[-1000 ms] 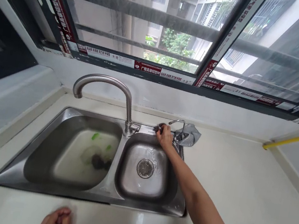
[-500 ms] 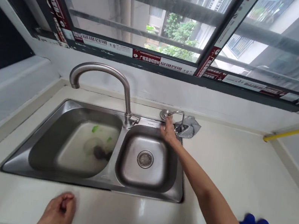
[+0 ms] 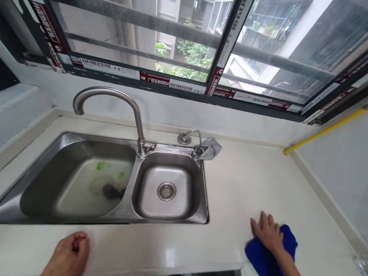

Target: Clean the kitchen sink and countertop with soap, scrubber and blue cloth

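Observation:
Loosely curled into a fist, my left hand (image 3: 69, 255) rests on the pale countertop in front of the sink; I see nothing in it. Farther right, my right hand (image 3: 268, 233) lies palm down on a blue cloth (image 3: 268, 267), its fingers stretched out past the cloth's far edge. The cloth is spread, rumpled, on the counter. A steel double-bowl sink (image 3: 125, 210) is set in the counter between the hands. Its larger left bowl holds cloudy water with green scraps (image 3: 100, 166) and a dark lump (image 3: 112, 191).
A curved steel faucet (image 3: 114, 92) rises behind the sink's divider. Beside the small bowl's back edge are a round steel strainer plug (image 3: 184, 138), a thin bent spout (image 3: 195, 131) and a grey plastic wrapping (image 3: 213, 148). A yellow pipe (image 3: 326, 131) runs up the right wall.
My right hand has left the strainer plug behind the small bowl and come right and nearer onto the blue cloth. My left hand stays curled at the counter's front. The view has turned right.

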`<state>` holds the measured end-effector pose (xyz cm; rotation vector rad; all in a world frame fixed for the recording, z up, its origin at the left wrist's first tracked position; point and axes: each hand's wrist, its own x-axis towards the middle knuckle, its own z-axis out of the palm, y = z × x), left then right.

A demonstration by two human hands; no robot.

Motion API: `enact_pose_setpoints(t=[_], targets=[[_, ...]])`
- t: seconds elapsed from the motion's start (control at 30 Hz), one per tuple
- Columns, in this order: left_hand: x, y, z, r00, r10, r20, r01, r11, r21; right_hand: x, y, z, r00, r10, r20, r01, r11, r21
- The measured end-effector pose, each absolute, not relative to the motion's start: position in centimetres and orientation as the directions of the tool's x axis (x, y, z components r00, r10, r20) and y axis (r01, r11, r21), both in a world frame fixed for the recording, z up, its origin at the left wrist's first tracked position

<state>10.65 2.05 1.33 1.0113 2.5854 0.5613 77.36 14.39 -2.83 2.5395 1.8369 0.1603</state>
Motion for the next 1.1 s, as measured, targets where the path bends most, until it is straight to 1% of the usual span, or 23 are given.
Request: enact_pose_setpoints(t=[0.1,0.17,0.23,0.37,0.43,0.5,0.6,0.7,0.8,0.9,0.93,1.0,1.1], targets=[[10.9,2.1,1.4,-0.702,0.705,-0.102,0.577,0.646,0.5,76.9,9.6,-5.0,0.275,0.928,0.252,0.955,-0.294,0.044],[11.0,2.0,1.5,-0.7,0.71,-0.079,0.584,0.632,0.51,76.8,7.4,-5.7,0.267,0.905,0.332,0.958,-0.287,0.011],[11.0,2.0,1.5,-0.69,0.721,-0.072,0.593,0.62,0.514,77.6,5.8,-6.1,0.316,0.884,0.344,0.946,-0.319,-0.049],[10.7,2.0,1.1,-0.638,0.77,-0.022,0.626,0.535,0.567,79.2,4.1,-6.5,0.389,0.876,0.286,0.918,-0.34,-0.205],[10.5,2.1,0.6,-0.603,0.797,0.018,0.644,0.474,0.6,77.9,4.0,-6.7,0.404,0.852,0.334,0.912,-0.344,-0.224],[10.3,2.1,0.0,-0.562,0.825,0.058,0.673,0.415,0.612,75.1,4.3,-6.8,0.4,0.827,0.396,0.916,-0.345,-0.205],[10.1,2.1,-0.6,-0.518,0.848,0.114,0.714,0.355,0.604,69.3,4.8,-6.6,0.313,0.847,0.43,0.949,-0.264,-0.17],[10.3,2.2,-0.8,-0.496,0.859,0.127,0.728,0.331,0.601,62.8,5.1,-6.2,0.209,0.881,0.424,0.974,-0.147,-0.175],[10.6,2.2,-0.6,-0.499,0.861,0.102,0.731,0.355,0.583,55.7,4.7,-5.8,0.111,0.905,0.41,0.973,-0.014,-0.232],[10.8,2.2,-0.5,-0.496,0.862,0.104,0.752,0.367,0.547,48.2,4.0,-5.1,-0.041,0.904,0.425,0.933,0.186,-0.307],[10.9,2.1,-0.5,-0.493,0.862,0.12,0.764,0.362,0.535,45.7,3.8,-4.8,-0.1,0.908,0.406,0.91,0.249,-0.331],[11.0,2.0,-0.5,-0.491,0.859,0.143,0.774,0.355,0.524,40.9,3.5,-3.6,-0.216,0.922,0.32,0.863,0.334,-0.38],[11.1,1.7,0.1,-0.537,0.838,0.098,0.732,0.405,0.548,34.2,3.5,-1.6,-0.382,0.909,0.169,0.796,0.416,-0.44]])
